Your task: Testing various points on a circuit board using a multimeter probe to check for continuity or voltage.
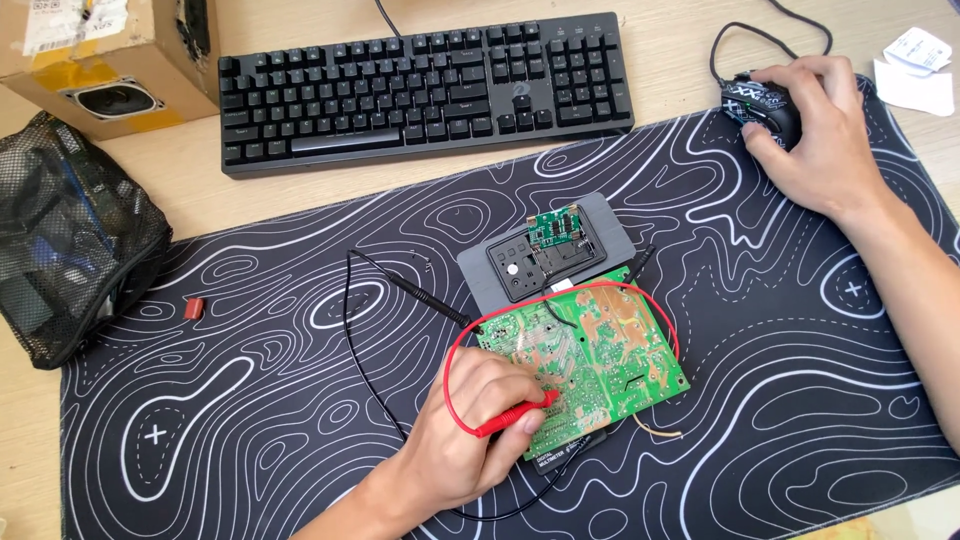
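On green circuit board (600, 350): left hand (470, 430), red probe (515, 415).

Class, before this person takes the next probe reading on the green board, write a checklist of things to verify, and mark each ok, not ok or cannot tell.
1. Red probe held in left hand: ok.
2. Red probe tip touching the green circuit board: cannot tell, fingers hide the exact contact.
3. Black probe in hand: not ok, it lies loose on the desk mat.
4. Right hand free for the black probe: not ok, it rests on the mouse.
5. Board lying flat on the mat: ok.
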